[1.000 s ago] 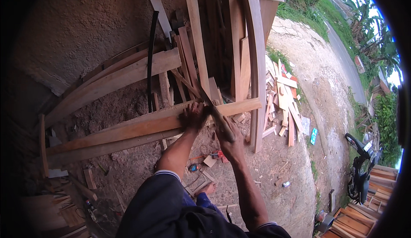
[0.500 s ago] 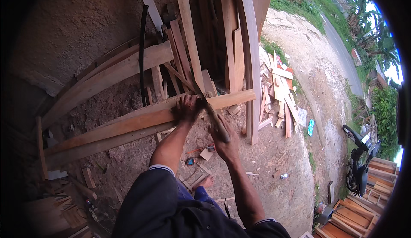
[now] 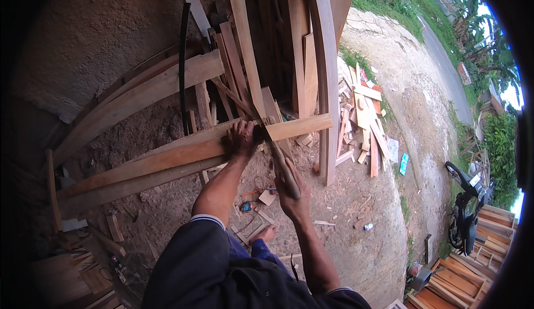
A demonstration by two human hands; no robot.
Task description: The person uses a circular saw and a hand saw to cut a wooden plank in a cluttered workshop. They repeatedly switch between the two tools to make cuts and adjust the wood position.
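My left hand (image 3: pixel 243 139) is wrapped over a long pale plank (image 3: pixel 298 125), just left of where a hand saw (image 3: pixel 268 139) lies across it. My right hand (image 3: pixel 290 189) is closed on the saw's wooden handle below the plank's edge. The dark blade runs diagonally up past the fingers of my left hand. Another long board (image 3: pixel 139 184) runs beneath the plank toward the lower left, and a little sawdust or rough wood shows beside the cut.
Boards (image 3: pixel 245 42) lean against the rough wall at the back. An offcut pile (image 3: pixel 364 120), a blue tape measure (image 3: pixel 246 206) and scraps lie on the ground. A black motorbike (image 3: pixel 461 209) and wooden frames (image 3: pixel 456 278) stand at the right, beside a path.
My right hand and the saw have moved down toward my body along the cut. My left hand stays on the plank. The whole view has shifted a little.
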